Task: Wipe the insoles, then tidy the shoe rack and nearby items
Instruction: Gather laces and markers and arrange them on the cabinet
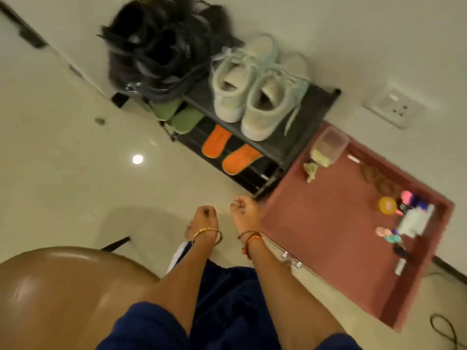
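Observation:
A black shoe rack [308,122] stands against the wall. On its top shelf sit a pair of pale green sneakers [252,97] and a heap of black shoes [161,51]. Lower shelves carry green slippers [177,114] and two orange insoles [227,152]. My left hand [203,218] and my right hand [243,210] hang side by side over the floor in front of the rack. Both have loosely curled fingers and hold nothing.
A low red table [328,236] right of the rack carries a clear plastic box [328,147], a yellow ball [386,205] and several small items. A brown rounded chair [63,294] is at lower left. A wall socket [394,107] and a black cable [444,332] lie to the right.

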